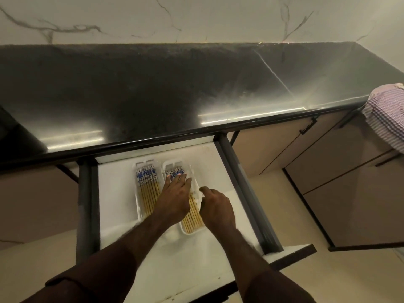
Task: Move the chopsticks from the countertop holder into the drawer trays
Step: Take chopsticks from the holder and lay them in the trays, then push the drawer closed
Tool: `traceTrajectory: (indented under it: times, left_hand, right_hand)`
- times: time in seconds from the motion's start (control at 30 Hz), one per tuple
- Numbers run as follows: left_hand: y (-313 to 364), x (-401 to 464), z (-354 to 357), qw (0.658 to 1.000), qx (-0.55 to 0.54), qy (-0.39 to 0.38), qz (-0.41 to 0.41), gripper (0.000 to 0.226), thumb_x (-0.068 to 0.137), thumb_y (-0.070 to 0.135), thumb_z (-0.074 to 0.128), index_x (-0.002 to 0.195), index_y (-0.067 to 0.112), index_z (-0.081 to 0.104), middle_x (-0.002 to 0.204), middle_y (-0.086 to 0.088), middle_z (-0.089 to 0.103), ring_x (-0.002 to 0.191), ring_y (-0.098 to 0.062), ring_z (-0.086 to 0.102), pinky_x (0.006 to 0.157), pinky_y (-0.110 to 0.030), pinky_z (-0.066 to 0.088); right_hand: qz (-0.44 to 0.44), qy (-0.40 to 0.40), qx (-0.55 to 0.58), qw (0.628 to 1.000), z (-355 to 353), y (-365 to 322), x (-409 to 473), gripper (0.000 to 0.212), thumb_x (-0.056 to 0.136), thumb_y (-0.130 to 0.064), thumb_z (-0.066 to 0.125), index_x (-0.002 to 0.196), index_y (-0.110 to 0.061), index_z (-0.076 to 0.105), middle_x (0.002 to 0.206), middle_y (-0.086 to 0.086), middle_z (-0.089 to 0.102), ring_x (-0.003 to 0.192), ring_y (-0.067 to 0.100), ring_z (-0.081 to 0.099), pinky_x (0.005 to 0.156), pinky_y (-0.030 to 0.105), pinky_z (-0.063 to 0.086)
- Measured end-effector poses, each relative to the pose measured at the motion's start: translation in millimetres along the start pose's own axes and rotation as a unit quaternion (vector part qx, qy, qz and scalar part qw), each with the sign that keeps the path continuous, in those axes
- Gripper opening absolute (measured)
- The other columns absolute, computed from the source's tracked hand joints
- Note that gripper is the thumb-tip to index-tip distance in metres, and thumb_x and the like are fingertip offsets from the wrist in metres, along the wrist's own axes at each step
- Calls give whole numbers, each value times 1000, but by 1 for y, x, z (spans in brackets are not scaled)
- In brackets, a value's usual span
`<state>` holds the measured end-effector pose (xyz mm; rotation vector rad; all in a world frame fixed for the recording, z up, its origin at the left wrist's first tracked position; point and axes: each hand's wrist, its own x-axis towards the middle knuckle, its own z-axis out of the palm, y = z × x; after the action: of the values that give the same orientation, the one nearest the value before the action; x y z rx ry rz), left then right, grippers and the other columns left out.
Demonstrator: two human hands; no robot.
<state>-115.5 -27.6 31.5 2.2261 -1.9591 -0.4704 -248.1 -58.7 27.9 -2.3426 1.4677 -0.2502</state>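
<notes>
Two white trays lie side by side in the open white drawer. The left tray holds several bamboo chopsticks with blue-and-white patterned tops. The right tray holds more of the same chopsticks. My left hand lies flat, fingers spread, on the right tray's chopsticks near their patterned ends. My right hand hovers at that tray's right edge, fingers curled loosely, holding nothing I can see. No countertop holder is in view.
The dark polished countertop runs above the drawer. A pink striped towel hangs over its right end. Beige cabinet fronts sit right of the drawer, with dark metal runners along the drawer's sides.
</notes>
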Motion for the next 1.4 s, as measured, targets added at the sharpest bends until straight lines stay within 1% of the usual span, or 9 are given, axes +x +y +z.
traceTrajectory:
  times: [0.27,0.43,0.57,0.7,0.83,0.97,1.03,1.3,1.4]
  left_hand:
    - [39,-108,-14,983,-76,158,-58,51,102,23,40,150,8,29,157,-11,29,148,-26,20,117,-39,-6]
    - [65,-192,8,975,-80,173,-116,52,102,34,32,149,13,31,158,-6,29,148,-20,20,115,-33,-12]
    - [75,-239,22,970,-75,167,-161,64,95,45,17,151,15,26,160,-4,22,149,-18,14,115,-32,-15]
    - [73,-277,43,967,-76,159,-182,73,93,56,7,152,15,21,161,-4,17,150,-18,9,118,-35,-11]
    - [57,-303,71,967,-46,156,-195,82,91,64,-2,151,13,22,160,-7,17,148,-20,6,118,-42,-2]
    - [37,-313,84,966,-21,157,-203,69,98,56,15,152,14,19,160,-9,11,149,-24,4,121,-42,-2]
    - [27,-313,89,968,-2,154,-196,67,98,50,24,153,13,16,161,-12,8,150,-24,1,121,-38,-7]
    - [1,-300,111,976,31,169,-134,76,94,42,37,154,9,6,163,-12,1,150,-27,2,122,-41,-3]
    - [-5,-297,114,973,24,201,-106,77,94,43,37,154,11,3,164,-10,1,151,-26,3,122,-42,2]
  right_hand:
    - [-142,74,28,987,-41,4,-76,32,93,-19,60,124,-10,62,106,12,73,83,28,71,71,35,59]
    - [-185,72,67,978,-51,11,-151,29,93,-19,60,120,-9,64,109,11,73,89,25,73,76,38,62]
    - [-212,99,59,971,-41,16,-194,20,86,-16,69,105,-10,71,91,6,75,76,19,71,62,28,59]
    - [-226,64,58,970,-21,17,-228,5,88,-21,62,88,-18,65,75,-3,65,64,7,55,53,16,41]
    - [-193,-7,40,980,9,25,-250,4,88,-25,64,89,-22,63,81,-4,64,66,6,55,54,15,40]
    - [-142,-92,-5,986,35,29,-249,31,99,-28,49,127,-18,57,127,2,61,113,17,58,84,25,49]
    - [-116,-135,-25,984,48,29,-244,37,101,-26,47,136,-15,51,135,5,57,123,20,53,95,29,46]
    - [-27,-215,-99,971,84,33,-229,40,98,-13,51,137,-17,52,137,8,56,132,26,45,99,34,46]
    - [-1,-199,-89,976,92,33,-227,37,79,-9,76,115,-17,71,114,9,71,115,28,63,90,35,54]
